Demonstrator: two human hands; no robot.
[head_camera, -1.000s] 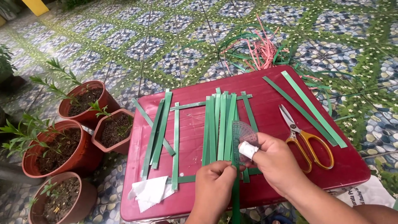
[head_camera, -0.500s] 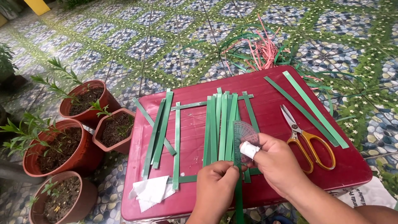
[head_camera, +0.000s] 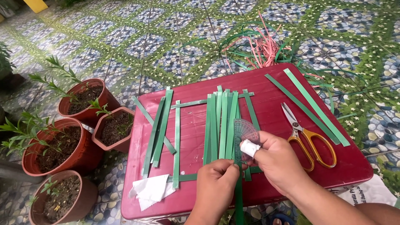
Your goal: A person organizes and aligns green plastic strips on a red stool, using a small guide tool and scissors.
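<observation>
Several green flat strips [head_camera: 220, 125] lie side by side on a dark red plastic table [head_camera: 196, 125]. My left hand [head_camera: 214, 183] pinches the near ends of these strips at the table's front edge. My right hand [head_camera: 278, 160], its thumb wrapped in a white bandage, holds a small clear protractor [head_camera: 245, 130] flat on the strips. A longer green strip [head_camera: 238, 204] hangs down off the table between my hands.
Yellow-handled scissors [head_camera: 307, 137] lie right of my hand, beside two long green strips [head_camera: 312, 106]. More strips [head_camera: 160, 125] and a crumpled white tissue [head_camera: 150, 191] lie at the left. Potted plants [head_camera: 62, 146] stand left of the table; pink and green strips [head_camera: 262, 46] are heaped behind it.
Both hands stay at the strip ends with only slight shifts. The protractor remains on the strips.
</observation>
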